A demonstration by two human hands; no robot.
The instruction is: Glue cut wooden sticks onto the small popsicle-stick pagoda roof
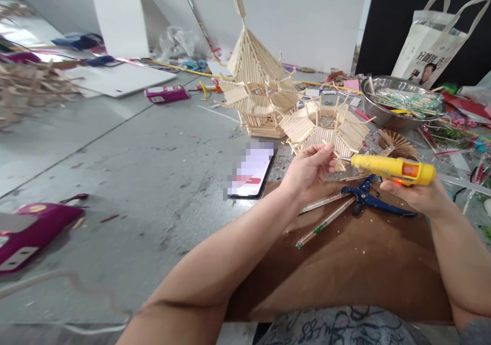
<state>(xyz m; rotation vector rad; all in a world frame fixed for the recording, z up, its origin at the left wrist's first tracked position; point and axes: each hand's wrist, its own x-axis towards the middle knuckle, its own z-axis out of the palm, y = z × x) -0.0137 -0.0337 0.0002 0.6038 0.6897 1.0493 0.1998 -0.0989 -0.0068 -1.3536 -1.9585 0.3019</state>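
Note:
My left hand [309, 170] is closed in a pinch on a short wooden stick held near its fingertips. My right hand [416, 194] grips a yellow glue gun [391, 168], whose nozzle points left at the stick. Just behind both hands lies a flat roof section of wooden sticks [326, 130]. Farther back stands a tall stick pagoda [257, 79]. Blue-handled cutters [370, 199] and two wrapped chopsticks [324, 219] lie on the brown board [345, 273] below my hands.
A phone [251, 172] lies left of my left hand on the grey floor. A metal bowl [399, 102] with sticks sits at the back right, beside a white tote bag [433, 38]. Purple boxes [28, 230] lie at left; craft scraps clutter the right edge.

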